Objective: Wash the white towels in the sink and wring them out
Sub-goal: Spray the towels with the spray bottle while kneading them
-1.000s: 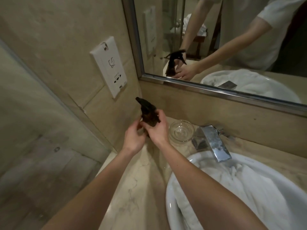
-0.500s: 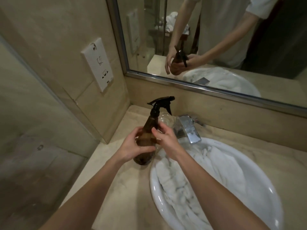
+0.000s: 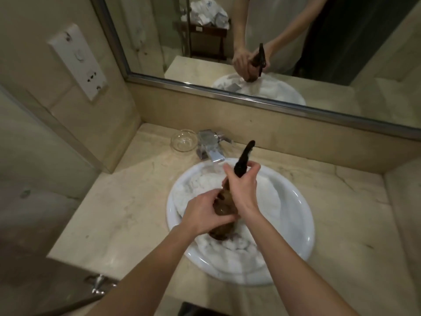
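White towels (image 3: 266,197) lie bunched inside the round white sink (image 3: 303,226). Above them I hold a brown spray bottle (image 3: 224,205) with a black trigger head (image 3: 245,156), tilted away from me over the basin. My left hand (image 3: 202,215) grips the bottle's brown body from the left. My right hand (image 3: 242,185) grips its neck just below the black sprayer. The bottle's lower end hangs just over the towels near the front of the basin.
A chrome faucet (image 3: 210,145) stands behind the sink with a small clear glass bowl (image 3: 184,140) to its left. A beige marble counter (image 3: 118,201) surrounds the basin. A mirror (image 3: 273,53) spans the back wall, and a socket plate (image 3: 77,60) sits on the left wall.
Both hands carried the spray bottle from the counter's back left corner to above the sink. The view swung right and down onto the basin.
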Motion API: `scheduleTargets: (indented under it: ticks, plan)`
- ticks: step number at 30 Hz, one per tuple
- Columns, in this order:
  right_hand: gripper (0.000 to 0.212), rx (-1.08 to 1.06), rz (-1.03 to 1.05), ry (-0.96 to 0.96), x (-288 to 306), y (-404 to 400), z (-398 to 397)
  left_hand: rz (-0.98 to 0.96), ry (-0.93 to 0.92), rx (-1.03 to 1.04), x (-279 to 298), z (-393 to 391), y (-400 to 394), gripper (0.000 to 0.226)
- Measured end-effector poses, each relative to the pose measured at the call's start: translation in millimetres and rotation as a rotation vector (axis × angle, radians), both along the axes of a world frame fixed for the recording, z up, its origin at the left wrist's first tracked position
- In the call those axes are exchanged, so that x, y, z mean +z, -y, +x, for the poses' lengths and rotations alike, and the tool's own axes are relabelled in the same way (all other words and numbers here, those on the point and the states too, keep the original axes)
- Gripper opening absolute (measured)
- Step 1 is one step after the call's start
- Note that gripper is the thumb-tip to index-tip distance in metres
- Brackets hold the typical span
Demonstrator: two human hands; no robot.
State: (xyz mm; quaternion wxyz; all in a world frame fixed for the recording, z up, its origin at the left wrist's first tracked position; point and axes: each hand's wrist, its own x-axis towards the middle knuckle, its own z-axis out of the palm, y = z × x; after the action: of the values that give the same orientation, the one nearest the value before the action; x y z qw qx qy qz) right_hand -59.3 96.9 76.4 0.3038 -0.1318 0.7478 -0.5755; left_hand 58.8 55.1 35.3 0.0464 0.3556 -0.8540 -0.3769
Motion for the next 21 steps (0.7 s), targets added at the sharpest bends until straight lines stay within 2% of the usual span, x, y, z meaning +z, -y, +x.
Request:
scheduleTargets:
  ticks: [2, 5, 7, 11, 15, 19, 21]
  plan:
    - [0.044, -0.013, 0.040, 0.012, -4, -17, -13, -0.078, 0.026, -0.115, -6, -3, -6, 0.072]
    - [0.051, 0.079, 0.134, -0.051, -12, -43, -27, -0.191, 0.130, -0.192, -25, -6, -5, 0.086]
    - [0.050, 0.143, 0.186, -0.086, -16, -58, -37, -0.232, 0.243, -0.215, -39, -6, -2, 0.084]
    - [0.036, 0.259, 0.292, -0.089, -19, -86, -58, -0.369, 0.422, -0.274, -59, -6, 0, 0.081]
    - [0.039, 0.478, 0.440, -0.059, -29, -111, -62, -0.226, 0.488, -0.214, -62, -23, 6, 0.087]
    - [0.032, 0.540, 0.400, 0.041, -39, -129, -56, -0.199, 0.538, -0.250, -70, -28, 6, 0.084]
    - [0.031, 0.551, 0.404, 0.032, -42, -129, -50, -0.210, 0.537, -0.253, -73, -25, 4, 0.081]
